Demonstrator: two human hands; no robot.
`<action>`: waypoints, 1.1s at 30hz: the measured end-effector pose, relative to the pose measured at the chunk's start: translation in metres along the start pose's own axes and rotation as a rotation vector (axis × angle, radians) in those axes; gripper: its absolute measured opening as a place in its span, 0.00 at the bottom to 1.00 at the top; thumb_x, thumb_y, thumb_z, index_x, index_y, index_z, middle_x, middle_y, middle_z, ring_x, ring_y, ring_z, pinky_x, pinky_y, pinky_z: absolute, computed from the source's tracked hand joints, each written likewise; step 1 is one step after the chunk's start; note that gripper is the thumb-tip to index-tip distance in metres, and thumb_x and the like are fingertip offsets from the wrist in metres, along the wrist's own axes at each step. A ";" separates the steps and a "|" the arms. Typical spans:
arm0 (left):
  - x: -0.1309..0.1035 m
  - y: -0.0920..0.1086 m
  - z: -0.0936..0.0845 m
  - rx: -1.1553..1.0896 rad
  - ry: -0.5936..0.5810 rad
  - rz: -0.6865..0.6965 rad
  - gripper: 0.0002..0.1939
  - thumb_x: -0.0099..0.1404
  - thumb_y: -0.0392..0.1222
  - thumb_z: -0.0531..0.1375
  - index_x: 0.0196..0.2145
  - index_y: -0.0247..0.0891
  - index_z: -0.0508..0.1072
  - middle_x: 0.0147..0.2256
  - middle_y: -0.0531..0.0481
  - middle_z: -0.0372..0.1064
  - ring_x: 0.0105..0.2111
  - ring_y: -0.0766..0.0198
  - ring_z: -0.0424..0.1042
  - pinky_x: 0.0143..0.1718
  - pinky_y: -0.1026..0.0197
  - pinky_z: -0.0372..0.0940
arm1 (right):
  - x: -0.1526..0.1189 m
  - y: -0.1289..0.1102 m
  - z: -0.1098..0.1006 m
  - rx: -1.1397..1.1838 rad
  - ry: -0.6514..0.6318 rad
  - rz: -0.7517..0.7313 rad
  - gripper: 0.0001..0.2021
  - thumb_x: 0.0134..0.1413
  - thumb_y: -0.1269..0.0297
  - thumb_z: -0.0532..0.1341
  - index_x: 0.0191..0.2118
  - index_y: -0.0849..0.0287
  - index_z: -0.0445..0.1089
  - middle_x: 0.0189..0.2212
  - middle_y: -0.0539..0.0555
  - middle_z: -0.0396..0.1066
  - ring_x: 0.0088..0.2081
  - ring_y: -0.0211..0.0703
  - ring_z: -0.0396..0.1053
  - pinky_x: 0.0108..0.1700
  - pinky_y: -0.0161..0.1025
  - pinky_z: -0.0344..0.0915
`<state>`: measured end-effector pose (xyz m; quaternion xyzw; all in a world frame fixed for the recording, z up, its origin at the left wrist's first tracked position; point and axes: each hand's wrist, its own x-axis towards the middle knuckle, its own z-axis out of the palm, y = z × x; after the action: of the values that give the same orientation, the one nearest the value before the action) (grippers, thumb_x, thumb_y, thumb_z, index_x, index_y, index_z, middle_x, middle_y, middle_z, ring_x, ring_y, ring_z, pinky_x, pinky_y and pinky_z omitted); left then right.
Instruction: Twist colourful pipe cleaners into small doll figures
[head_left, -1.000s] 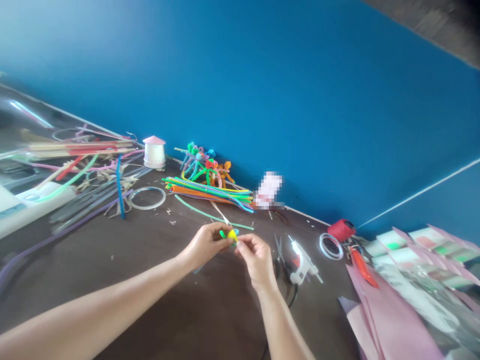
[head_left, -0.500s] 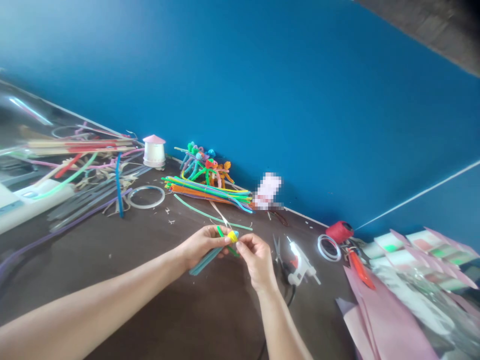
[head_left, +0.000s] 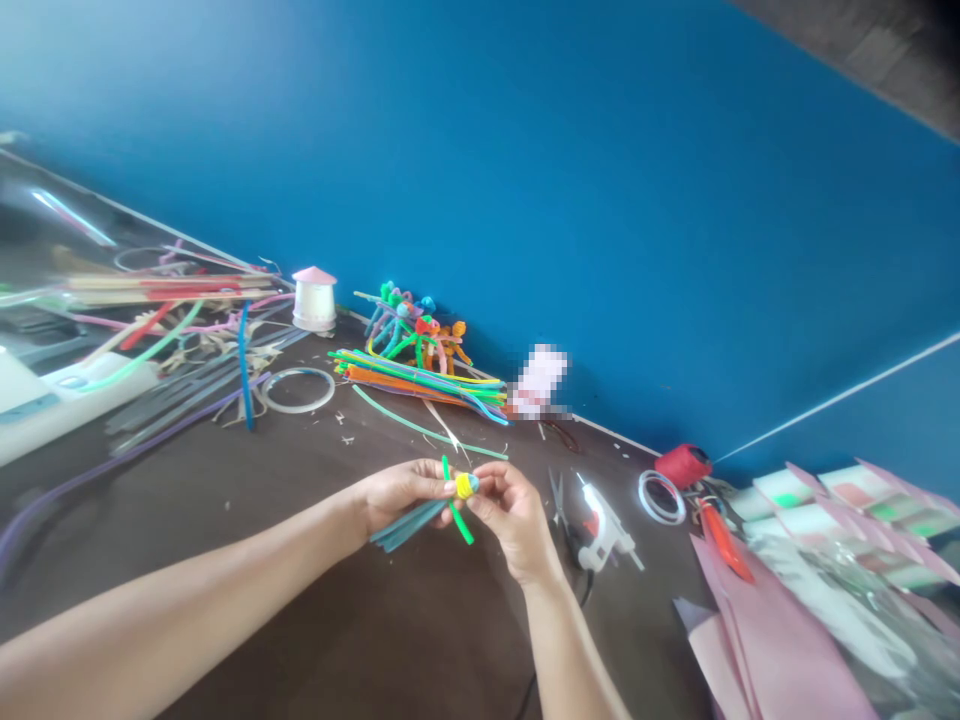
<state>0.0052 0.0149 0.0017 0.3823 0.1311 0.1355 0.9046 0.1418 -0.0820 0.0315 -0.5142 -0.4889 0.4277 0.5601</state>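
My left hand (head_left: 405, 492) is closed around a small pipe-cleaner figure. Grey-blue pipe cleaners (head_left: 407, 527) fan out below its fingers toward the lower left. A short bright green pipe cleaner (head_left: 461, 523) crosses the figure, both its ends sticking out. Yellow pipe cleaner (head_left: 465, 487) is wound into a knob at the figure's right end, with a pale blue tip beyond it. Thumb and fingers of my right hand (head_left: 511, 508) pinch the knob at this tip. The fingers partly hide where the pieces join.
Behind the hands lie a bundle of coloured pipe cleaners (head_left: 420, 385) and several finished figures (head_left: 420, 330). Scissors (head_left: 556, 495) and a white glue gun (head_left: 604, 530) lie to the right, near red thread (head_left: 682, 465) and pink sheets (head_left: 765, 620). A white pink-topped cup (head_left: 313, 302) stands left.
The figure has turned in my hands, so the yellow knob now points right and the green pipe cleaner stands more upright. My right fingers have shifted to the knob's blue tip.
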 end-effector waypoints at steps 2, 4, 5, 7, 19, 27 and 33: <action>0.000 0.000 0.000 0.003 -0.008 -0.017 0.12 0.44 0.40 0.67 0.24 0.29 0.73 0.21 0.51 0.69 0.19 0.69 0.67 0.23 0.67 0.63 | -0.001 -0.003 0.001 -0.012 -0.039 -0.015 0.10 0.44 0.66 0.63 0.35 0.58 0.66 0.24 0.49 0.71 0.29 0.39 0.68 0.35 0.37 0.62; -0.001 0.000 0.000 0.010 -0.016 -0.030 0.12 0.44 0.41 0.67 0.24 0.29 0.72 0.20 0.51 0.68 0.19 0.70 0.67 0.23 0.68 0.63 | -0.001 -0.004 0.001 -0.025 -0.058 -0.025 0.08 0.44 0.65 0.63 0.34 0.58 0.66 0.24 0.49 0.71 0.28 0.39 0.68 0.35 0.38 0.63; -0.001 0.000 0.000 0.017 -0.015 -0.034 0.12 0.44 0.41 0.67 0.24 0.29 0.72 0.20 0.51 0.68 0.19 0.70 0.67 0.23 0.68 0.62 | -0.001 -0.004 0.001 -0.036 -0.053 -0.030 0.08 0.44 0.66 0.63 0.33 0.58 0.66 0.24 0.49 0.71 0.28 0.39 0.68 0.35 0.38 0.62; -0.001 -0.001 0.001 0.035 0.001 -0.037 0.13 0.44 0.42 0.66 0.24 0.29 0.72 0.21 0.50 0.68 0.20 0.70 0.66 0.24 0.67 0.62 | 0.000 -0.002 -0.001 -0.057 -0.023 -0.034 0.08 0.43 0.66 0.64 0.32 0.59 0.66 0.23 0.49 0.70 0.28 0.38 0.66 0.35 0.36 0.62; -0.002 0.000 0.015 0.904 0.268 0.509 0.30 0.53 0.35 0.58 0.54 0.41 0.54 0.40 0.47 0.62 0.31 0.67 0.65 0.33 0.63 0.62 | 0.006 0.011 -0.010 -0.051 0.178 0.037 0.08 0.42 0.65 0.63 0.29 0.60 0.64 0.22 0.46 0.61 0.23 0.31 0.57 0.26 0.30 0.55; -0.010 -0.002 0.022 1.321 0.278 0.713 0.32 0.49 0.25 0.54 0.52 0.42 0.59 0.51 0.42 0.50 0.38 0.64 0.64 0.40 0.59 0.65 | 0.006 0.009 -0.008 0.030 0.197 0.044 0.08 0.41 0.66 0.63 0.28 0.60 0.63 0.21 0.45 0.60 0.22 0.31 0.56 0.24 0.29 0.52; -0.009 -0.002 0.020 1.412 0.213 0.820 0.25 0.54 0.25 0.51 0.49 0.41 0.63 0.45 0.44 0.58 0.44 0.62 0.63 0.44 0.59 0.62 | 0.004 0.004 -0.002 0.091 0.155 0.075 0.08 0.41 0.66 0.63 0.27 0.59 0.62 0.19 0.44 0.59 0.21 0.30 0.55 0.22 0.29 0.51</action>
<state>0.0041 -0.0028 0.0153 0.8638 0.1206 0.3762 0.3127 0.1442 -0.0775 0.0279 -0.5376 -0.4048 0.4291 0.6024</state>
